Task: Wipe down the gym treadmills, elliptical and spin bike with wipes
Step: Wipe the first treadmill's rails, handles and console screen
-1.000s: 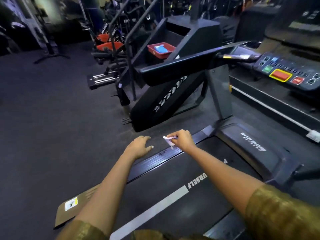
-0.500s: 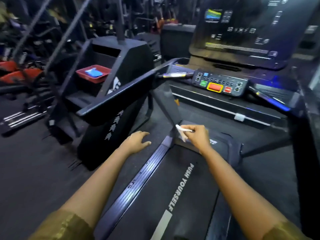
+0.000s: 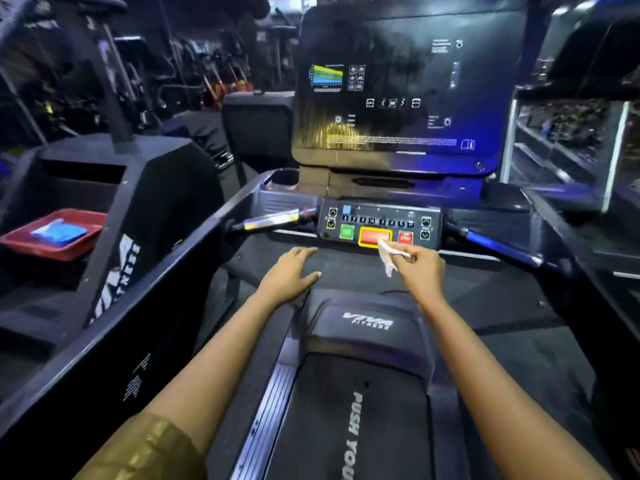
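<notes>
our right hand [image 3: 420,270] pinches a crumpled white wipe [image 3: 388,256] between thumb and fingertips, the other fingers curled. the wipe hangs just below the control panel [image 3: 379,221] of the treadmill [image 3: 367,323], its top edge by the orange button [image 3: 370,235]. our left hand [image 3: 289,271] is spread, fingers straight and relaxed, palm down over the treadmill's front end; we cannot tell whether it touches.

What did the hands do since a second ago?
The right hand carried the wipe from the treadmill's side rail up toward the control panel, near its orange button. The left hand rose alongside. Unchanged: the wipe stays pinched in the right hand, the left hand is open and empty, and the red tray sits on the next machine.
</notes>
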Available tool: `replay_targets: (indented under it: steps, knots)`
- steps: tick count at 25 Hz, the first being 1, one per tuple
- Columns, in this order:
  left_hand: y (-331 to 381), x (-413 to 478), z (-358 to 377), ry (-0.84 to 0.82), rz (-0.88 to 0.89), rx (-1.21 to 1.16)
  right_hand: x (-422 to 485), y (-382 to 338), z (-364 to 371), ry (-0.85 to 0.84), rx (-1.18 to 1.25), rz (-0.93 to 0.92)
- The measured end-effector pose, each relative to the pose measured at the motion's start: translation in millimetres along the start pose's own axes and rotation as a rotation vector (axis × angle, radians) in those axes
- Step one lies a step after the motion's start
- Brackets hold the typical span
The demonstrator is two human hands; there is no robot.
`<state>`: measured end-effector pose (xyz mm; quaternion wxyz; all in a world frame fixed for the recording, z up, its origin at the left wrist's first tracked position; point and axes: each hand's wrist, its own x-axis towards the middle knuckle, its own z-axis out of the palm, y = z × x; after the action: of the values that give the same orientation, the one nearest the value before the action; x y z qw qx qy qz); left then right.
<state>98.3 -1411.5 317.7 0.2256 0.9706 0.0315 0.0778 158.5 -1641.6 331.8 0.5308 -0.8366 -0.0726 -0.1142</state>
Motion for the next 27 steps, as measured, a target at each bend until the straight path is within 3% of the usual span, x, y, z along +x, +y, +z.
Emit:
replay_targets:
  steps: [9,14,19,23,27]
  knots:
    - [-43.7,160.4,-41.2,0.251,0.066,-0.161,151.0,-43.9,70.3,0.038,0.006,-0.129]
    - [-77.9,226.9,-44.4,0.206,0.221,-0.170,205.2,-50.0,106.3,0.076,-0.077,-0.263]
    - [-119.6,282.1,-58.1,0.314,0.229,-0.258,242.4,-50.8,138.4,0.157,-0.072,-0.346]
    - [-127.6,340.2,-72.3,0.425,0.091,-0.562,288.6,-76.0,175.9,0.245,-0.105,-0.554]
    - [-112.8,388.9,-68.2,0.447,0.038,-0.882,340.9,-114.1,212.8,0.223,-0.304,-0.901]
